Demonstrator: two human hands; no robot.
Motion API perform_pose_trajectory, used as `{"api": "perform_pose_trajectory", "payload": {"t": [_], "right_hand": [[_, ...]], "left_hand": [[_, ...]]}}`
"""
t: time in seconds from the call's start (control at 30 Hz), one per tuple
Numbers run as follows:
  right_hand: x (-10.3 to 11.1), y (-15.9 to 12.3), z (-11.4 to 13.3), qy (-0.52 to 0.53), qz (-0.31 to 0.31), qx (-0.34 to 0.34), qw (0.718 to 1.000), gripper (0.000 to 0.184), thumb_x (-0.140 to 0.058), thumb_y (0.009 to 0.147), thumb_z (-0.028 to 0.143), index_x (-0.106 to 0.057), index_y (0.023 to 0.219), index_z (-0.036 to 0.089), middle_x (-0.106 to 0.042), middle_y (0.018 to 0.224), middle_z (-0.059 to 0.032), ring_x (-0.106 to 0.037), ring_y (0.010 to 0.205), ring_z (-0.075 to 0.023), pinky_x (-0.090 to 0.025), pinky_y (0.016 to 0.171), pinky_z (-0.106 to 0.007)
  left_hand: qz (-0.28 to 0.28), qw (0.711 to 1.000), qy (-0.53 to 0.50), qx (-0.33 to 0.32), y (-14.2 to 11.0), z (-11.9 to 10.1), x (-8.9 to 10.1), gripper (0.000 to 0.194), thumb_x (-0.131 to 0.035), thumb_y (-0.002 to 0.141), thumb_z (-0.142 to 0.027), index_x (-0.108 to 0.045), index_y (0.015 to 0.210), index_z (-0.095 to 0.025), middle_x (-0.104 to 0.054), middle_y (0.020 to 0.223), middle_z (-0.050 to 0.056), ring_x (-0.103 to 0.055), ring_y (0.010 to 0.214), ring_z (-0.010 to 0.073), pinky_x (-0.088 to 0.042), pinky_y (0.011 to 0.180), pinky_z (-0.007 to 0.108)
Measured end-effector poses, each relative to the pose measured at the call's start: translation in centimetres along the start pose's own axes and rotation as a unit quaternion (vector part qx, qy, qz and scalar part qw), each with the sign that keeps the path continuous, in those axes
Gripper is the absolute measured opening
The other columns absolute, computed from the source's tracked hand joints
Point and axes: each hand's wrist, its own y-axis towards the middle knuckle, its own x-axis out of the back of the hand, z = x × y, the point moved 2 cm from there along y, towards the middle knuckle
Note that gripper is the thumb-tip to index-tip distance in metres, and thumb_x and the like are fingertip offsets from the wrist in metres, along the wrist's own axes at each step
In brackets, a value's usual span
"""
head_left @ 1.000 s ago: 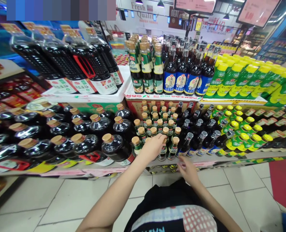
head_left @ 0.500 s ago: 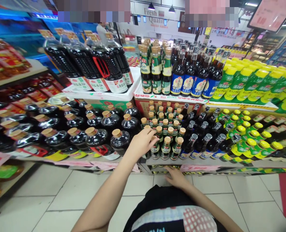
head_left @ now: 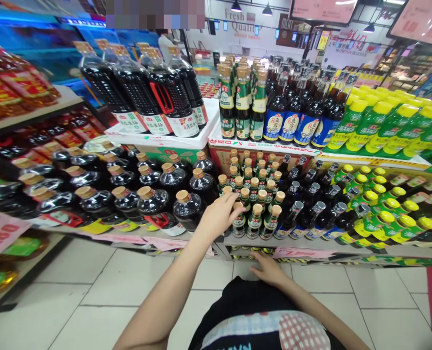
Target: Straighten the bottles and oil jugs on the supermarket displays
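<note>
Our left hand (head_left: pixel 219 214) over the small tan-capped bottles (head_left: pixel 255 223)
We have its fingers at the left-side caps (head_left: pixel 244 193), but cannot tell whether they grip one; the bottles stand on a shelf (head_left: pixel 234 240) between large dark bottles (head_left: pixel 189 212) and blue-labelled ones (head_left: pixel 291 219), while our right hand (head_left: pixel 267 270) is slack, fingers parted, below the shelf's front edge

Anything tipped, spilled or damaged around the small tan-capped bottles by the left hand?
Nothing stands out. The small dark bottles with tan caps and green neck labels stand upright in rows beside the left hand. No spill shows on the pale tiled floor. Whatever the hand covers is hidden.
</note>
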Motion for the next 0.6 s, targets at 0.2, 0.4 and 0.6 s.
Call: {"api": "perform_pose_trajectory", "payload": {"t": [0.2,0.4,0.6], "right_hand": [[-0.6,-0.4,-1.0,0.018,-0.005,-0.018,1.0,0.06,-0.065,0.088,0.027,-0.051,0.145,0.017,-0.056,0.144,-0.0149,-0.058,0.127,-0.0286,-0.043,0.109,-0.04],[-1.0,-0.6,-1.0,0.022,0.0,-0.016,1.0,0.059,-0.066,0.086,0.025,-0.053,0.143,0.016,-0.058,0.142,-0.0142,-0.056,0.13,-0.0284,-0.042,0.111,-0.039],[-1.2,-1.2,-1.3,0.032,0.007,-0.03,0.999,0.06,-0.066,0.087,0.025,-0.053,0.144,0.015,-0.058,0.141,-0.0143,-0.064,0.117,-0.0284,-0.047,0.104,-0.041]], "left_hand": [[0.025,0.992,0.086,0.084,-0.5,2.8,1.6,0.034,-0.05,0.1,-0.041,-0.066,0.113,-0.013,-0.065,0.109,0.011,-0.066,0.098,0.0285,-0.052,0.08,0.038],[0.061,0.974,0.132,0.174,-0.8,2.4,0.2,0.044,-0.046,0.1,-0.055,-0.062,0.109,-0.015,-0.065,0.1,0.009,-0.068,0.084,0.0315,-0.046,0.06,0.037],[0.066,0.997,-0.035,0.034,-1.2,5.7,-0.2,0.035,-0.051,0.096,-0.023,-0.058,0.129,-0.012,-0.064,0.122,0.011,-0.064,0.107,0.0274,-0.051,0.088,0.038]]}}
